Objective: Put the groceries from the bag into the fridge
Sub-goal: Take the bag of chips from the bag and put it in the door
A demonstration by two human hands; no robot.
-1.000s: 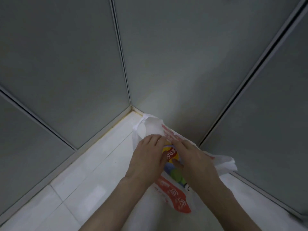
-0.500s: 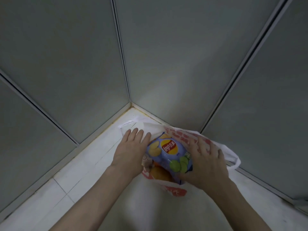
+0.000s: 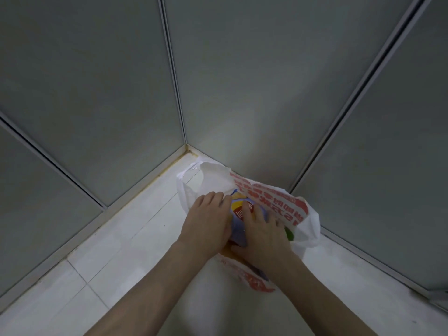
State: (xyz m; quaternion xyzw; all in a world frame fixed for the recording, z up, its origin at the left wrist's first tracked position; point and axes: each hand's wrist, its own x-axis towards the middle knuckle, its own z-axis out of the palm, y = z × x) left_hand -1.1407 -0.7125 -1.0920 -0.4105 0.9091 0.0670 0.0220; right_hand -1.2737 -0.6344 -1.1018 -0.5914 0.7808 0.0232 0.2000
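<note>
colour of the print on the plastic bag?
Red lettering on the white plastic bag; the head view shows it clearly.

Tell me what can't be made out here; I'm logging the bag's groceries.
Head view only:
- Chip packet: mostly covered by left hand and right hand.
- Other contents of plastic bag: hidden by hands and bag wall.
- Fridge: not in view.

Corner of white counter (image 3: 116, 241): grey wall panels (image 3: 97, 98) close its back-left and back-right edges. Plastic bag (image 3: 274, 200) fills the corner, its far rim against the right panel. My left hand (image 3: 208, 224) and right hand (image 3: 264, 236) crowd the bag's mouth, over the chip packet (image 3: 238, 214). Open counter lies along the left edge and toward the near edge.
</note>
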